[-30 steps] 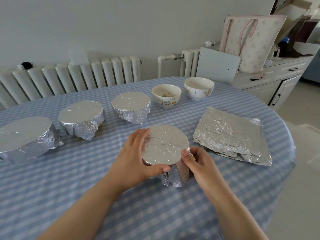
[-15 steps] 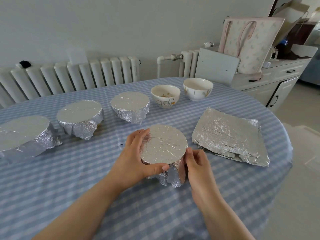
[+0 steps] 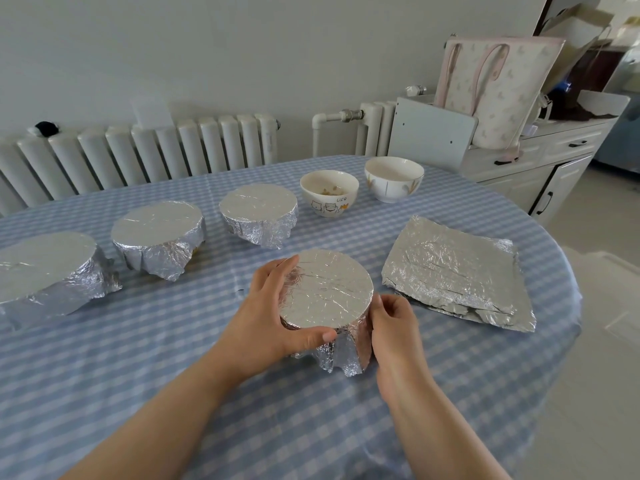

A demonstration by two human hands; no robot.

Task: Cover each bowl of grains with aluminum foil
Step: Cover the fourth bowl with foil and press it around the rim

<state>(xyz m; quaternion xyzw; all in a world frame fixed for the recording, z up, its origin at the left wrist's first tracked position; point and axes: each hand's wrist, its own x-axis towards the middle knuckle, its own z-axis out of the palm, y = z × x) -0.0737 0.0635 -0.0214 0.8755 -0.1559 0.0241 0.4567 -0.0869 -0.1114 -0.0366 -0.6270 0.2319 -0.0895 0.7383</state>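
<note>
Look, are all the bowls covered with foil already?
No, the cat bowl and the bowl beside it at the back are uncovered, while four others wear foil.

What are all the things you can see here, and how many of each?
Foil-covered bowls: four, silver; three in a row at left, one at the front between the hands.
Uncovered bowls: two, white, at the far side.
Foil sheets: a stack, silver, at the right of the table.
Table: one, blue-and-white checked cloth.
Radiators: two, white, by the wall.
Tote bag: one, pale pink, on the white cabinet.
Left hand: grips the front bowl.
Right hand: presses foil at its side.
</note>
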